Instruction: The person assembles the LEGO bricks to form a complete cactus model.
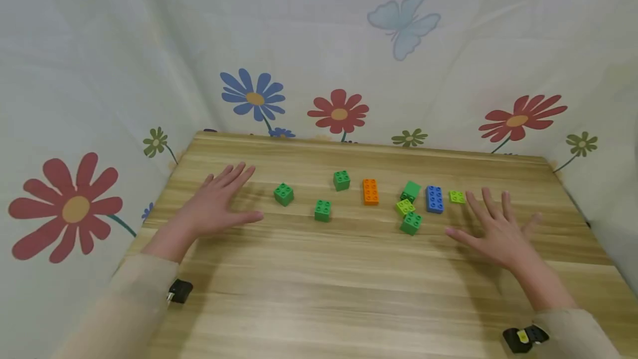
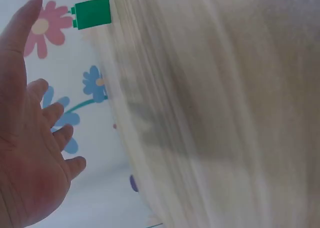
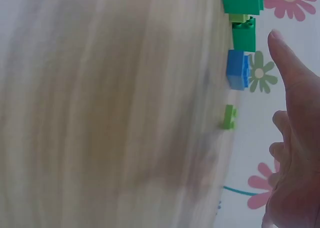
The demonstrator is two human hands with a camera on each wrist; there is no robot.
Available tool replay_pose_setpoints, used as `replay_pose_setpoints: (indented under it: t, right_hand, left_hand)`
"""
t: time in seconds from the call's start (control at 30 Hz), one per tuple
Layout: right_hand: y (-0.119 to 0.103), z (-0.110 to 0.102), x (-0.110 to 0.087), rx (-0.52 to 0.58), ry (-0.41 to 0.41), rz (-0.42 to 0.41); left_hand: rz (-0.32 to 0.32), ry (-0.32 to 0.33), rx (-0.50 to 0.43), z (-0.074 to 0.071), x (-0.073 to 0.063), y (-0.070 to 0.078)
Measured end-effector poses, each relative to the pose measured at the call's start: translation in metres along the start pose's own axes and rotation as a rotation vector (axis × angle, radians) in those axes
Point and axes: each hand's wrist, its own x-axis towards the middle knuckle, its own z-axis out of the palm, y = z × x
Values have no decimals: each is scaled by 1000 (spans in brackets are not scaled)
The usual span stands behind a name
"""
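Observation:
Fingers spread, the left hand [image 1: 214,204] hovers over the left part of the table and holds nothing. Nearest to it is a green brick [image 1: 283,194], also visible as a green block [image 2: 93,13] in the left wrist view. On the other side, the right hand [image 1: 500,234] is spread out too, with nothing in its grasp. Just past its fingertips lies a small lime brick [image 1: 456,197], and left of that a blue brick [image 1: 435,199]. A lime brick [image 1: 406,208] lies between two green bricks, one behind [image 1: 411,190] and one in front [image 1: 411,223].
Mid-table lie an orange brick [image 1: 370,191] and two more green bricks, one farther back [image 1: 341,180] and one nearer [image 1: 322,211]. The wooden table [image 1: 319,292] ends at the back against a flowered curtain [image 1: 299,26].

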Motion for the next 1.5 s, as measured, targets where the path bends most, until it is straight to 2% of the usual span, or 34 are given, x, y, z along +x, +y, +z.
replay_pose_setpoints:
  t: [0.23, 0.4, 0.67, 0.87, 1.0, 1.13, 1.37, 1.5]
  right_hand:
    - [-13, -11, 10, -9, 32, -56]
    - [-31, -21, 20, -12, 6, -100]
    - [-66, -29, 35, 5, -18, -191]
    - [-91, -27, 47, 10, -9, -249]
    - [-104, -24, 54, 27, -7, -282]
    - [-115, -21, 60, 50, 0, -309]
    - [-129, -15, 68, 88, -10, -329]
    - [-135, -10, 69, 152, -34, -316]
  left_hand:
    - [124, -23, -1, -13, 10, 17]
    - [199, -42, -52, -20, 15, 36]
    - [259, -91, -86, -13, 26, 64]
    - [258, -78, -158, -3, 34, 76]
    - [236, -91, -204, 4, 36, 86]
    - [244, -108, -243, 12, 37, 94]
    - [227, -117, -323, 28, 41, 98]
    - [215, -106, -382, 35, 43, 98]
